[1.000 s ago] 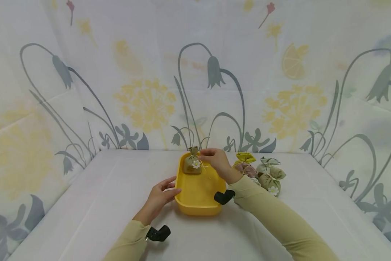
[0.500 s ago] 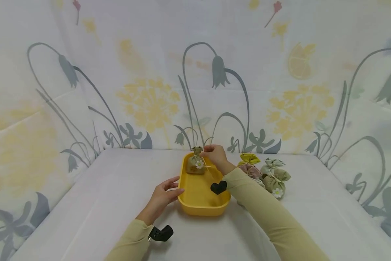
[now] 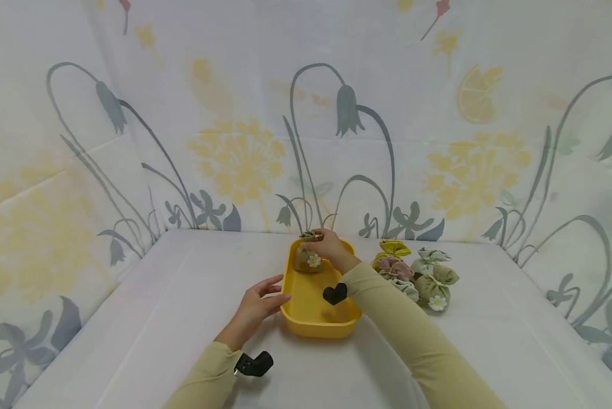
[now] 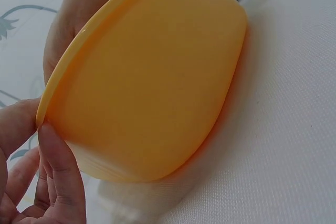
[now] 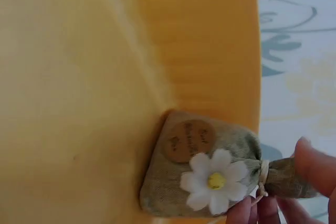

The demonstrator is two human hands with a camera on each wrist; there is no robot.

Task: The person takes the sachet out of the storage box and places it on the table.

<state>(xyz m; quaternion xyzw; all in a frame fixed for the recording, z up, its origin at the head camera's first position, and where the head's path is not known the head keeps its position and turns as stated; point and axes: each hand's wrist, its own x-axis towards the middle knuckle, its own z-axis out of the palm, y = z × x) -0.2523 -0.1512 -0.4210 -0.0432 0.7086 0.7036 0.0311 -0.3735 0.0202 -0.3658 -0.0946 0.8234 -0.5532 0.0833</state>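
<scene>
Daisy sachet (image 5: 202,169) in yellow tray (image 5: 79,77)

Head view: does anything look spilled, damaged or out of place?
Nothing stands out. The olive fabric sachet with a white daisy sits inside the yellow plastic tray, its tied neck pinched by the right hand. The left hand touches the tray's rim. The other fabric sachets lie intact beside it.

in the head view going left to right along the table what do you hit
left hand → yellow tray with the olive sachet at its far end, pinched at the neck by the right hand → cluster of sachets on the table to the right
</scene>
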